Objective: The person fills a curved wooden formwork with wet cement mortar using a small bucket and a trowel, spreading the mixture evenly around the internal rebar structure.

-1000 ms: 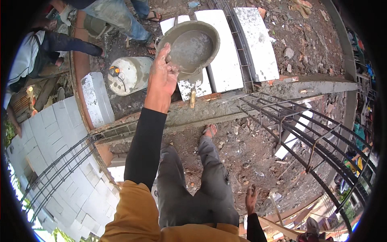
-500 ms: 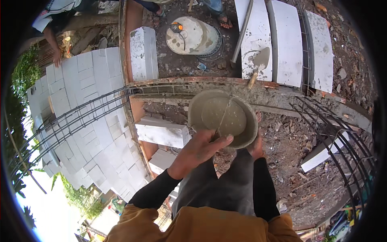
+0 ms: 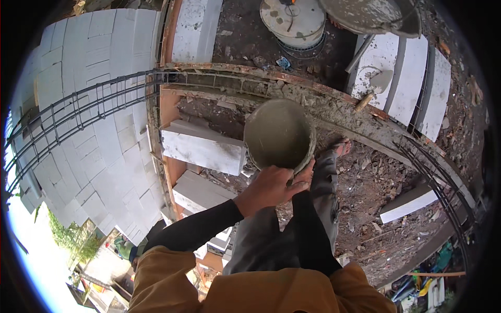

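Observation:
A round bucket (image 3: pixel 279 133) smeared with grey cement is in front of me, its smooth grey round face toward the camera. My left hand (image 3: pixel 267 189) is closed at its near edge. My right hand (image 3: pixel 303 178) grips the near right edge, close beside the left. Some of the fingers are hidden. Just beyond the bucket runs a long formwork channel (image 3: pixel 334 112) with rough wet cement in it. At the upper right a second cement-coated bucket (image 3: pixel 373 14) comes into view; whoever or whatever supports it cannot be made out.
A trowel (image 3: pixel 377 86) rests on white blocks (image 3: pixel 417 78) at the far right. A pale drum (image 3: pixel 293 23) stands beyond the channel. Stacked white blocks (image 3: pixel 94 130) fill the left. Rebar cages (image 3: pixel 78 112) stick out left and right. Rubble (image 3: pixel 365 182) covers the ground.
My right hand has moved in toward the left one, and the bucket has turned in my grip. The second bucket has appeared at the upper right. The view has shifted.

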Demonstrator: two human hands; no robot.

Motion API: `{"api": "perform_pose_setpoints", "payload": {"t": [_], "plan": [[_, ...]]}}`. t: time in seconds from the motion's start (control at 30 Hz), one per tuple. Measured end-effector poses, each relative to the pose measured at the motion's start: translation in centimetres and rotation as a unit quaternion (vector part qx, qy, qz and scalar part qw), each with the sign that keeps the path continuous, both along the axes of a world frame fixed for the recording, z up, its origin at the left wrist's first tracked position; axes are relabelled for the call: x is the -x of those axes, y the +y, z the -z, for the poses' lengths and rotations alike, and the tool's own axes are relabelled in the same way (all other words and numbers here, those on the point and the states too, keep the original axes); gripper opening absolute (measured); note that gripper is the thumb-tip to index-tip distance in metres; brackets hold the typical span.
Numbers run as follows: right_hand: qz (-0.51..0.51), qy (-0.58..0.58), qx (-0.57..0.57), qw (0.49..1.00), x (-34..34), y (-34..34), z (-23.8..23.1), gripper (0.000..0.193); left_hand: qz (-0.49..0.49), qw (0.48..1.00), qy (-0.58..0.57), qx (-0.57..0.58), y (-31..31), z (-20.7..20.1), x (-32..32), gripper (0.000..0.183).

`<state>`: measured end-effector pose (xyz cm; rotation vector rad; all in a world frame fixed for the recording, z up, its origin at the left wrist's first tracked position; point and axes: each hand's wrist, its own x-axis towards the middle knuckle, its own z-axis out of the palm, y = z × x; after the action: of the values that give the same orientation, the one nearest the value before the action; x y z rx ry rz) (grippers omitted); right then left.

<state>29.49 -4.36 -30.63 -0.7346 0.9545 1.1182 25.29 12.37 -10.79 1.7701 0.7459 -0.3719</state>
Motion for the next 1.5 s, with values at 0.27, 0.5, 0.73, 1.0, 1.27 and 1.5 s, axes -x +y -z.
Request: {"api": "perform_pose_setpoints", "payload": {"t": [0.27, 0.5, 0.73, 1.0, 1.27, 1.5], "plan": [[-0.315, -0.371, 0.227, 0.843, 5.8, 6.0, 6.7, 0.047, 0.004, 0.993, 0.001, -0.122, 7.8, 11.6, 4.8, 0.050], [-0.348, -0.411, 0.277, 0.796, 8.6, 12.9, 0.1, 0.073, -0.063, 0.976, -0.049, -0.202, 13.8, 12.3, 10.5, 0.044], [-0.111, -0.094, 0.221, 0.964, 11.7, 23.5, 0.1, 0.062, -0.217, 0.952, 0.006, -0.214, 23.3, 16.9, 12.2, 0.032], [-0.161, -0.092, 0.186, 0.965, 12.2, 22.7, 1.2, 0.074, -0.138, 0.910, 0.000, -0.390, 27.1, 19.0, 12.2, 0.031], [-0.269, -0.052, 0.088, 0.958, 4.3, 19.7, 10.5, 0.103, -0.097, 0.903, 0.005, -0.419, 30.1, 20.2, 12.8, 0.037], [-0.164, 0.052, -0.034, 0.984, 15.5, 27.5, 5.2, 0.084, -0.075, 0.853, -0.032, -0.516, 39.8, 23.1, 16.1, 0.043]]}}
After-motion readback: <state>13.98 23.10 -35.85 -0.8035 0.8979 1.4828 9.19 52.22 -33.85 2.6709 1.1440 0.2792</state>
